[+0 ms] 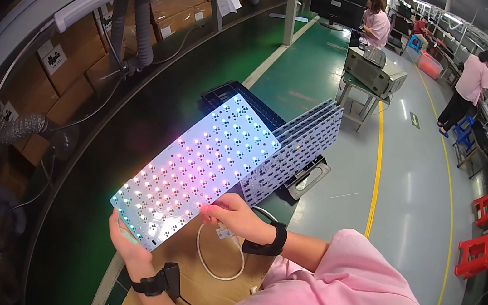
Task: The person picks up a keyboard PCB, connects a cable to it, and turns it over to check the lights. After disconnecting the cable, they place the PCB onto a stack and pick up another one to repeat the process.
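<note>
A white keyboard circuit board (192, 163) is raised at a slant, its rows of small lights glowing pink, blue and green. My left hand (131, 242) grips its lower left corner from beneath. At the board's lower right edge is my right hand (237, 216), thumb and finger pinched together over the board's face; whatever is between them is too small to tell. Under that hand a white cable (218, 277) loops over the brown work surface (197, 297), with a small pale piece beside it. Both wrists wear black straps.
Several similar boards (302, 145) stand upright in a row in a black rack (245, 103) just beyond. Brown cartons (55, 86) and hoses lie left, behind a metal frame. A grey instrument (372, 74) sits on a cart ahead. Co-workers (471, 79) and red stools (476, 255) are at right.
</note>
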Available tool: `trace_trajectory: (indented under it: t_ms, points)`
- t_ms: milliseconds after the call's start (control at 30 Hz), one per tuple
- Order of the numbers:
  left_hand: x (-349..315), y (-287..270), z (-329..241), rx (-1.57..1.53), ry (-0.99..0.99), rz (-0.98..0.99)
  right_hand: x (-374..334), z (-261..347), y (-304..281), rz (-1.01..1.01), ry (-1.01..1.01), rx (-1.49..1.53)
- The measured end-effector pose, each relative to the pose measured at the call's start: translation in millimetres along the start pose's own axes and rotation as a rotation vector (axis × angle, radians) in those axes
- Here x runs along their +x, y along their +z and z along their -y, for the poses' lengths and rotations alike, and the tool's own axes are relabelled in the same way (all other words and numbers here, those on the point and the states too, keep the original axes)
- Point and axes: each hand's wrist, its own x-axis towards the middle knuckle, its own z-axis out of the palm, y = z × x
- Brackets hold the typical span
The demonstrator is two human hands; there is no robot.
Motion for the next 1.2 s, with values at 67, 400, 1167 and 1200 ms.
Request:
trace_trajectory:
  t_ms: [67,400,1167,1200]
  points:
    - [0,0,-1,0.004,-0.004,0.013,0,1,1,0.003,0.003,-0.018]
    - [-2,3,-2,-0.007,0.01,0.02,-6,12,6,-0.072,-0.015,-0.046]
    - [-7,9,-2,0.018,0.039,0.137,-3,0,2,-0.104,-0.055,-0.223]
    - [-6,8,-2,0.021,0.039,0.138,-3,0,2,-0.105,-0.085,-0.226]
